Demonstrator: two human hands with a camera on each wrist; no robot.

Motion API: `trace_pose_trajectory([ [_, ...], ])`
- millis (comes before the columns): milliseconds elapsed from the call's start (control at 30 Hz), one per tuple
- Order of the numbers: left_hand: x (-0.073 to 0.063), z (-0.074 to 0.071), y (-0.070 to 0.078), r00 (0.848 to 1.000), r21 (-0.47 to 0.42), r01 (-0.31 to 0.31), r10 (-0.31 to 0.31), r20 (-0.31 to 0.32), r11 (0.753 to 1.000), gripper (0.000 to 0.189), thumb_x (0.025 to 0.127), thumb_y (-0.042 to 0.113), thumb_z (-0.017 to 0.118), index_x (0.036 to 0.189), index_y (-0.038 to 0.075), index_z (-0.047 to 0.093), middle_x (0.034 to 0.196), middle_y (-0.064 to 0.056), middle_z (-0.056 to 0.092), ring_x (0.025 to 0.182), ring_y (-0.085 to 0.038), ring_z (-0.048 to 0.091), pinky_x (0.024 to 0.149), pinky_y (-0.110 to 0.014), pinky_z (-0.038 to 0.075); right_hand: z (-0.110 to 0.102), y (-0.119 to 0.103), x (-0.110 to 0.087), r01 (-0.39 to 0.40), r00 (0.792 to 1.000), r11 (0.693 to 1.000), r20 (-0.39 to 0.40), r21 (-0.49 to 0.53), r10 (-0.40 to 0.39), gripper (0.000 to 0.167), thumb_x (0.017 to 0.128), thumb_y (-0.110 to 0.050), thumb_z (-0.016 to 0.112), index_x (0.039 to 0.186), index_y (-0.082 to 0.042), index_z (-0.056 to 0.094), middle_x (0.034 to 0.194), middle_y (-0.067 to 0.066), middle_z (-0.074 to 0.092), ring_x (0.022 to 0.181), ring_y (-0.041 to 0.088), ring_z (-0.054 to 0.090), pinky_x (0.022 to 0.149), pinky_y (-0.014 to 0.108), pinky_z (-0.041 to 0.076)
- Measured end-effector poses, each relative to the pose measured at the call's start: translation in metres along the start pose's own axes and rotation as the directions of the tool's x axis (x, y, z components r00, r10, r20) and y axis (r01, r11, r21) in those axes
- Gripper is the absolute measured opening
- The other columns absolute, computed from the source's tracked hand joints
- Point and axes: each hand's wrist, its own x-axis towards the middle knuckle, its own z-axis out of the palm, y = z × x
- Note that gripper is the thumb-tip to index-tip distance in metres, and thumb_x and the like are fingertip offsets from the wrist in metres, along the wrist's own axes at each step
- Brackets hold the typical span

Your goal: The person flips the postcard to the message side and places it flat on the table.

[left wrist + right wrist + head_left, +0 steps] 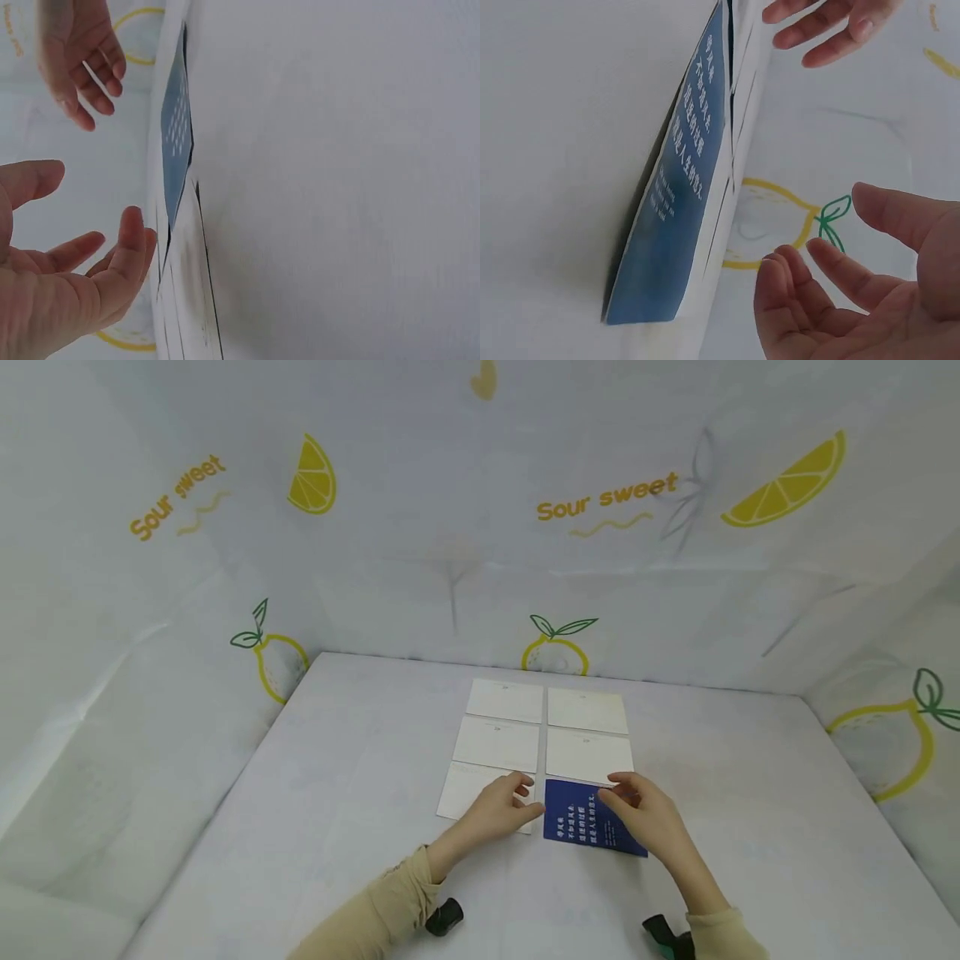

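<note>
A blue card (572, 817) with white Chinese writing lies on the table, in the near right place of two columns of cards. Over its right side hovers my right hand (647, 817), fingers loosely bent and thumb apart from them. The right wrist view shows nothing between the right thumb and fingers (776, 289). My left hand (491, 810) is above the near left white card (467, 787), partly covering it in the head view. Its thumb and fingers (129, 240) are spread, with nothing held.
Beyond the blue card lie more white cards, such as the middle right card (588, 754) and the far left card (504, 700). A white table (360, 752) bears them all, and a lemon-printed white curtain (442, 518) stands behind. Black straps (445, 917) sit near the wrists.
</note>
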Motion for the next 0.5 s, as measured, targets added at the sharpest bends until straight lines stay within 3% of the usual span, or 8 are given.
trace_pose_trajectory([
  [133, 0.0, 0.011, 0.006, 0.993, -0.155, 0.108, -0.099, 0.064, 0.982, 0.051, 0.087, 0.035, 0.062, 0.126, 0.005, 0.05, 0.125, -0.018, 0.056, 0.113, -0.032, 0.057, 0.088, -0.043, 0.05, -0.004, 0.011, -0.006, -0.07, 0.996, 0.998, 0.051, 0.003, 0.07, 0.06, 0.092, -0.037, 0.056, 0.135, 0.003, 0.041, 0.129, 0.031, 0.049, 0.112, 0.045, 0.053, 0.087, 0.052, 0.048],
  [267, -0.001, 0.017, 0.009, 0.982, -0.246, 0.177, -0.155, 0.108, 0.953, 0.053, 0.088, 0.039, 0.059, 0.13, 0.008, 0.046, 0.135, -0.02, 0.049, 0.124, -0.037, 0.049, 0.095, -0.052, 0.044, -0.007, 0.021, -0.01, -0.152, 0.983, 0.988, 0.101, 0.011, 0.15, 0.07, 0.092, -0.041, 0.054, 0.14, 0.004, 0.029, 0.136, 0.036, 0.037, 0.122, 0.052, 0.042, 0.091, 0.058, 0.044],
  [367, -0.002, 0.02, 0.011, 0.978, -0.288, 0.197, -0.167, 0.126, 0.937, 0.054, 0.089, 0.039, 0.058, 0.13, 0.008, 0.045, 0.138, -0.022, 0.046, 0.126, -0.038, 0.047, 0.097, -0.051, 0.043, -0.007, 0.027, -0.012, -0.195, 0.974, 0.981, 0.126, 0.024, 0.191, 0.074, 0.092, -0.042, 0.053, 0.141, 0.006, 0.024, 0.137, 0.038, 0.035, 0.123, 0.053, 0.04, 0.091, 0.058, 0.044],
  [500, -0.001, 0.022, 0.012, 0.974, -0.374, 0.214, -0.168, 0.154, 0.902, 0.055, 0.09, 0.036, 0.058, 0.132, 0.004, 0.041, 0.135, -0.024, 0.046, 0.116, -0.038, 0.054, 0.093, -0.045, 0.048, -0.006, 0.032, -0.012, -0.225, 0.966, 0.974, 0.137, 0.039, 0.218, 0.077, 0.091, -0.043, 0.054, 0.142, 0.006, 0.021, 0.137, 0.037, 0.034, 0.124, 0.052, 0.04, 0.091, 0.058, 0.044],
])
